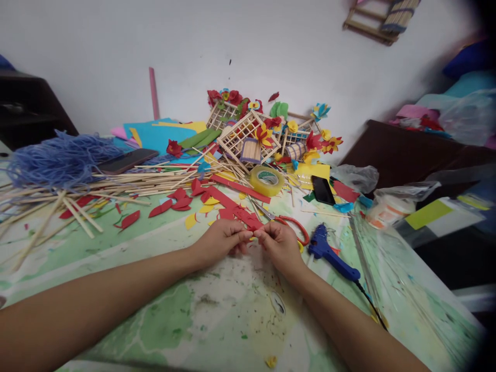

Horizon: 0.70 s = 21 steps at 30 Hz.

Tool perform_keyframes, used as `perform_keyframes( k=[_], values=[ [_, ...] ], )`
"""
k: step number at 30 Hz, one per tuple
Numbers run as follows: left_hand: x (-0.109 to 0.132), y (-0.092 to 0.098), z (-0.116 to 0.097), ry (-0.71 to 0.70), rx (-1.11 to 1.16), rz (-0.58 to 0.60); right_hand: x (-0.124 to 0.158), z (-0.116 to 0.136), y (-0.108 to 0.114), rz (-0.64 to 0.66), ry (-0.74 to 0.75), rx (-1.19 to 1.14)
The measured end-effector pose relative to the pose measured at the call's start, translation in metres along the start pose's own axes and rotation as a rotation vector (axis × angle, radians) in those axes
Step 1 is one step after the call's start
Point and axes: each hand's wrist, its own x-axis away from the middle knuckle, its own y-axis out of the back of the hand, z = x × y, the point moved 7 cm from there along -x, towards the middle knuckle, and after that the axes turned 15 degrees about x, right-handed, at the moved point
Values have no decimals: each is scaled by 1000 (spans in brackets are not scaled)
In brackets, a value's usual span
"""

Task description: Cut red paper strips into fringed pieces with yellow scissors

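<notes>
Both my hands meet above the middle of the table, fingertips pinched together. My left hand (225, 238) and my right hand (281, 245) grip a small piece of red paper (253, 226) between thumbs and forefingers; its exact shape is partly hidden. Just behind them lie red paper strips (225, 202) and scissors (296, 227) with orange-red handles, close by my right hand. To the right of that hand rests a blue glue gun (329, 250) with a black cord. Cut red paper petals (182, 200) are scattered beyond my left hand.
Bamboo sticks (108, 183) and a blue-purple stringy heap (62, 160) cover the left. Stick frames with paper flowers (248, 137) pile up against the wall. A tape roll (267, 181), a black phone (322, 190) and a white tub (389, 209) stand farther back.
</notes>
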Motion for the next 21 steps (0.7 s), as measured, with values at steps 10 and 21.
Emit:
perform_keyframes(
  k=[10,21],
  values=[
    [-3,-8,1,49,243,89,-5,-12,1,-11,-18,-145],
    [-4,-7,1,57,319,55,-1,-6,-2,-24,35,-292]
  ],
)
